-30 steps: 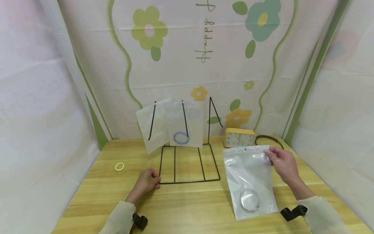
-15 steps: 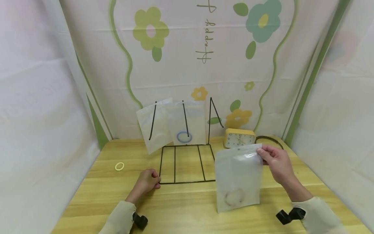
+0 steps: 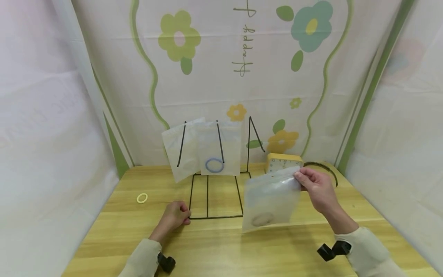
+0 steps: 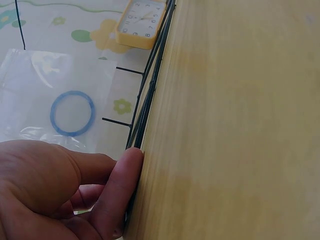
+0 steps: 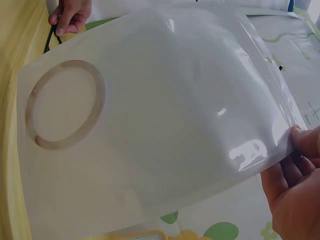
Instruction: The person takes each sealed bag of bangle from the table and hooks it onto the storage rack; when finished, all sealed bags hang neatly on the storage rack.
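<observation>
My right hand [image 3: 318, 190] pinches the upper right corner of a translucent zip bag [image 3: 271, 198], held tilted above the table. Through its film shows a brownish bangle [image 5: 36, 112] in the right wrist view. My left hand [image 3: 175, 215] pinches the front left corner of a black wire rack [image 3: 216, 217]; the left wrist view shows thumb and finger on the wire [image 4: 145, 112]. Two bags hang on the rack's hooks: a whitish bag [image 3: 173, 144], tilted, and a bag [image 3: 226, 146] with a blue bangle [image 4: 72, 113]. The right hook [image 3: 257, 134] carries no bag.
A yellow clock [image 3: 283, 157] stands at the back right, partly behind the held bag, with a dark coiled cord [image 3: 322, 165] beside it. A pale yellow ring [image 3: 142, 198] lies on the wooden table [image 3: 221, 254] at left. Printed cloth walls [image 3: 207, 77] enclose the table.
My right hand has carried the bag leftward and slightly up, toward the rack; the bag has swung and tilted and now covers the rack's front right corner. My left hand has stayed on the rack.
</observation>
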